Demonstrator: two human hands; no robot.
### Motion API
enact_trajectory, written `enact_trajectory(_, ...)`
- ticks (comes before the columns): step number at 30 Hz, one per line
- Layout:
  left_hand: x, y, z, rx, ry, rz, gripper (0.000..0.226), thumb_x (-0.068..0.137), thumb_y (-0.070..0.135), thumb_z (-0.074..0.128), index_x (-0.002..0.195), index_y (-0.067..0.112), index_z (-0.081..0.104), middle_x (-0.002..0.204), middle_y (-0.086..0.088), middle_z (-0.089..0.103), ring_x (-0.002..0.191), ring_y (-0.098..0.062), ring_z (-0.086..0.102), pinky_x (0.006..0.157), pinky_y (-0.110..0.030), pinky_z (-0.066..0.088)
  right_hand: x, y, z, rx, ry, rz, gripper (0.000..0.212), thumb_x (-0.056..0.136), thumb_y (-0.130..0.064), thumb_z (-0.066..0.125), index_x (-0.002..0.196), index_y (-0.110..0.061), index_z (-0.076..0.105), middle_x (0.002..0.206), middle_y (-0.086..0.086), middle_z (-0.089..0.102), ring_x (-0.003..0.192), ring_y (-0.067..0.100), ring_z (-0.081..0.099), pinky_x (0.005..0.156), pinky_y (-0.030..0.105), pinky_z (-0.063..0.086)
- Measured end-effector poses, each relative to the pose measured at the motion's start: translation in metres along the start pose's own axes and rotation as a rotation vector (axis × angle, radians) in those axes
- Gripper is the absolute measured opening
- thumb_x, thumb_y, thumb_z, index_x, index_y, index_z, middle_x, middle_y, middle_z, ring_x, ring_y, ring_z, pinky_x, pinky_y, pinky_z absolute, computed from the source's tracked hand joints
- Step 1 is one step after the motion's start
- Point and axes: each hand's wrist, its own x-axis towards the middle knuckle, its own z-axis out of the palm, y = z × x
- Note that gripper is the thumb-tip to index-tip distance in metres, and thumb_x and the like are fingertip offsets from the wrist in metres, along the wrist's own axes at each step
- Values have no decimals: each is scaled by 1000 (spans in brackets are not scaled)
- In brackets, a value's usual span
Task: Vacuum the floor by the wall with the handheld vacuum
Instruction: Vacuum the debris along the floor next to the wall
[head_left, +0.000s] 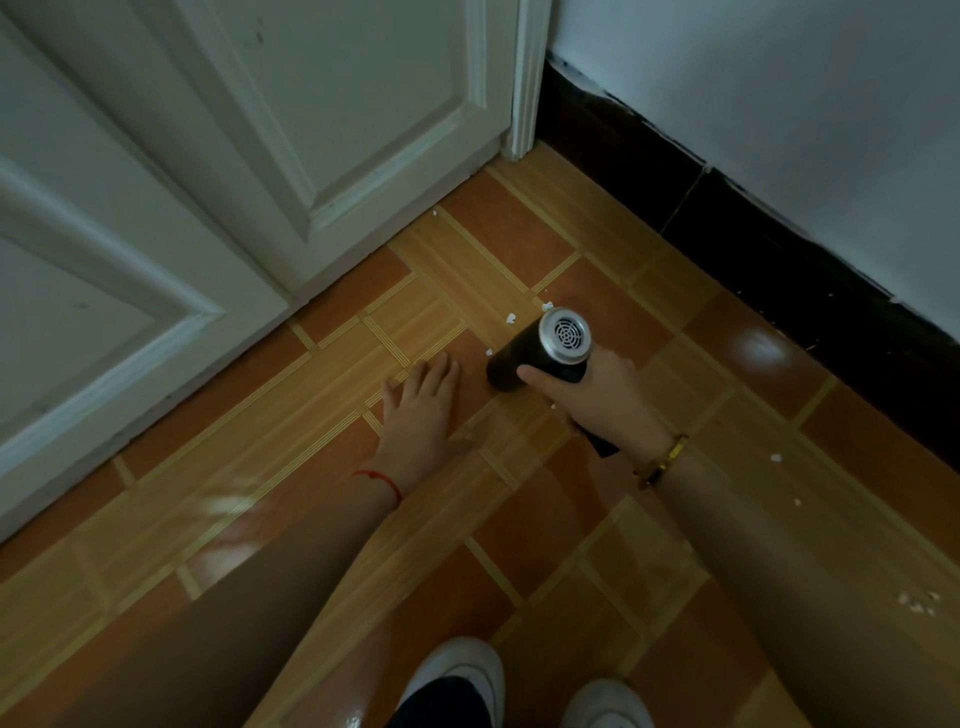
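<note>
My right hand (605, 397) grips a black handheld vacuum (540, 351) with a silver vented end cap facing up; its body angles down toward the tiled floor (467, 270). My left hand (418, 410) lies flat on the floor just left of the vacuum, fingers spread and holding nothing. Small white scraps (511, 318) lie on the tiles right beside the vacuum's far end. More white scraps (775, 458) lie to the right, near the black baseboard (779, 249) of the white wall (779, 104).
A white panelled door (234, 182) and its frame (527, 78) close off the left and far side. Another scrap (435, 212) lies by the door's bottom edge, and a cluster of scraps (917, 605) at the right edge. My white shoes (457, 670) stand at the bottom.
</note>
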Motion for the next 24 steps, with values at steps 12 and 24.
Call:
enact_trajectory(12, 2, 1, 1, 33, 1, 0, 111, 78, 54, 70, 157, 18, 0, 166, -2, -2, 152, -29, -1, 119, -60, 6, 22, -1, 16, 15, 143, -49, 59, 75, -51, 74, 120, -16, 61, 103, 0, 71, 89, 17, 68, 76, 28, 55)
enact_trajectory(24, 2, 2, 0, 76, 20, 2, 112, 76, 55, 71, 157, 16, 3, 166, -3, 2, 151, -29, 3, 120, -60, 6, 38, 4, 5, -24, 169, -63, 41, 76, -51, 73, 100, -22, 57, 70, -14, 58, 60, 4, 54, 65, 22, 46)
